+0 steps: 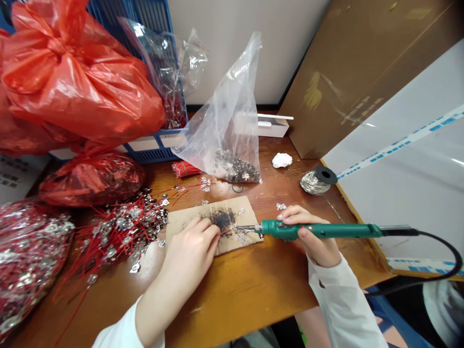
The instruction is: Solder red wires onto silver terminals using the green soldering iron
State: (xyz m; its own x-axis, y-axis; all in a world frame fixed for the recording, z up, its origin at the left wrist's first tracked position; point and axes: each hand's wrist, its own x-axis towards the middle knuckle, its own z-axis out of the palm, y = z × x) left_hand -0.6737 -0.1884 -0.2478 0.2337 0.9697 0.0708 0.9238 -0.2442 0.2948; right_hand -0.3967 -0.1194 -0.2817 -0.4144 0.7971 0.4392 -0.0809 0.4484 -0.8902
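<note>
My right hand is closed round a green soldering iron, its metal tip pointing left onto a scorched piece of cardboard. My left hand rests on that cardboard with its fingers pinched on a thin red wire, whose end meets the iron's tip. Small silver terminals lie loose on the cardboard beside the tip. The iron's black cable loops off to the right.
A heap of red wires with silver terminals lies left of the cardboard. Red plastic bags and a blue crate stand behind. A clear bag of metal parts, a solder spool and a brown board are at the back.
</note>
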